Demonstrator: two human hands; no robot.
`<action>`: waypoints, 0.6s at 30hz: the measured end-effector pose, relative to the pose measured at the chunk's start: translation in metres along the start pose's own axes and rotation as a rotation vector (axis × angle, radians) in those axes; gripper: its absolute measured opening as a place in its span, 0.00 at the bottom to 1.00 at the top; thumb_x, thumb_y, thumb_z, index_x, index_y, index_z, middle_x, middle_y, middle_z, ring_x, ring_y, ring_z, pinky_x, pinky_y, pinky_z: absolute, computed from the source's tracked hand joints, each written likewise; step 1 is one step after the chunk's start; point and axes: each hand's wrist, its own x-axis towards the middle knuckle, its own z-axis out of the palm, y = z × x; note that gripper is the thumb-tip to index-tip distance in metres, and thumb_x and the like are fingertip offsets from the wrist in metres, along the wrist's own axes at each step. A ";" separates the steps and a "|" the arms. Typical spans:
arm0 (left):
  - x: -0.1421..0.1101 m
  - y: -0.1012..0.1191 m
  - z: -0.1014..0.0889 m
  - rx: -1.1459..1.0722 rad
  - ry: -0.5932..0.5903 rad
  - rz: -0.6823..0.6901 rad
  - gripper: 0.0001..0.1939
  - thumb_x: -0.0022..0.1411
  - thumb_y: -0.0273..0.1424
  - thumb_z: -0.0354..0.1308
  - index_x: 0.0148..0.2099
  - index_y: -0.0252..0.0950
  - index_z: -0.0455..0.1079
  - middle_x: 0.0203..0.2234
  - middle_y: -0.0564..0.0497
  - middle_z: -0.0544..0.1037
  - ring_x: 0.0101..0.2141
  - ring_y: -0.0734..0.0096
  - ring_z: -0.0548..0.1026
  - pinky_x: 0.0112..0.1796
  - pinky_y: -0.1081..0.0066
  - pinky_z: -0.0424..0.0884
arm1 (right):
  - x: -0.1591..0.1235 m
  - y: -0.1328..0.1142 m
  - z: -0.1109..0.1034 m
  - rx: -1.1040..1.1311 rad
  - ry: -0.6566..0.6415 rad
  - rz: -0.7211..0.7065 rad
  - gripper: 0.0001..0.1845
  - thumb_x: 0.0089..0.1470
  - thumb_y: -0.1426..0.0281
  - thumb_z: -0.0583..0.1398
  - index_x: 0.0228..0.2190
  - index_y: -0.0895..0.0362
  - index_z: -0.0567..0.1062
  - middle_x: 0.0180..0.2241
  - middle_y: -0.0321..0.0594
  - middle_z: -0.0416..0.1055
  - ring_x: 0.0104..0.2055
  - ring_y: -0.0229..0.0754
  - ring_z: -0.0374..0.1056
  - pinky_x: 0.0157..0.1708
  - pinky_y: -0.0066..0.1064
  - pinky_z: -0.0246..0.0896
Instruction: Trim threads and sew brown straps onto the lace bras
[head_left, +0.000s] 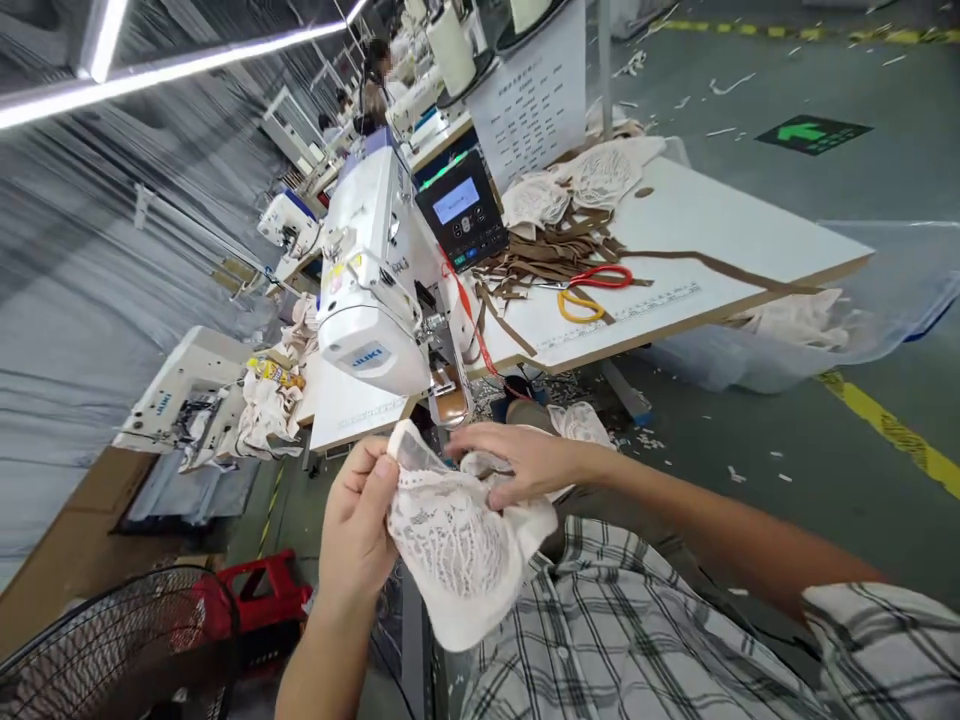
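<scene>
A white lace bra (454,540) hangs in front of my plaid shirt, its lace cup facing me. My left hand (364,510) pinches a sheer corner of it between thumb and fingers. On the other side, my right hand (517,462) has its thumb on the lace and its fingers behind the fabric's upper edge, partly hidden. Just beyond both hands stands a white JUKI sewing machine (375,320), its needle area close above the bra. More pale fabric (581,425) lies near my lap.
Brown strips (551,250), red-and-yellow-handled scissors (592,290) and lace cups (607,175) lie on the white table (750,220). A control panel (463,210) stands beside the machine. A clear bin (697,360) is at right. A fan (127,640) and red stool (262,600) are lower left.
</scene>
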 end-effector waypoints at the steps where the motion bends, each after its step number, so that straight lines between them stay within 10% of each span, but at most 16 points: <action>1: -0.001 0.001 -0.001 0.005 0.039 0.041 0.14 0.57 0.44 0.69 0.34 0.40 0.72 0.22 0.55 0.70 0.21 0.76 0.65 0.24 0.74 0.63 | -0.001 -0.008 -0.002 0.032 -0.079 -0.003 0.29 0.54 0.49 0.65 0.49 0.57 0.78 0.44 0.46 0.78 0.47 0.46 0.73 0.46 0.34 0.67; 4: 0.003 -0.010 -0.004 0.004 0.118 0.076 0.14 0.57 0.43 0.68 0.35 0.39 0.73 0.24 0.55 0.72 0.23 0.76 0.67 0.25 0.75 0.65 | -0.025 -0.034 -0.020 0.176 -0.213 0.008 0.20 0.63 0.55 0.58 0.32 0.58 0.79 0.25 0.36 0.73 0.26 0.35 0.66 0.27 0.25 0.58; 9: 0.009 -0.064 0.010 -0.108 0.077 -0.097 0.16 0.55 0.42 0.71 0.32 0.36 0.72 0.21 0.57 0.71 0.21 0.80 0.66 0.25 0.77 0.64 | -0.066 -0.055 -0.049 0.125 -0.189 0.114 0.17 0.64 0.59 0.58 0.28 0.57 0.77 0.23 0.36 0.73 0.25 0.34 0.64 0.26 0.26 0.54; 13: 0.004 -0.107 0.028 -0.115 0.023 -0.164 0.15 0.55 0.42 0.70 0.34 0.36 0.75 0.22 0.56 0.72 0.22 0.79 0.66 0.26 0.77 0.63 | -0.063 -0.030 -0.030 -0.171 0.182 0.390 0.13 0.60 0.59 0.61 0.33 0.56 0.77 0.28 0.39 0.75 0.28 0.38 0.68 0.29 0.29 0.57; 18: -0.002 -0.133 0.037 0.049 -0.009 -0.117 0.15 0.60 0.43 0.66 0.41 0.36 0.80 0.26 0.52 0.77 0.26 0.74 0.70 0.29 0.75 0.65 | -0.048 -0.016 0.010 -0.346 0.525 0.067 0.07 0.62 0.65 0.60 0.37 0.54 0.78 0.34 0.41 0.76 0.37 0.42 0.72 0.39 0.33 0.65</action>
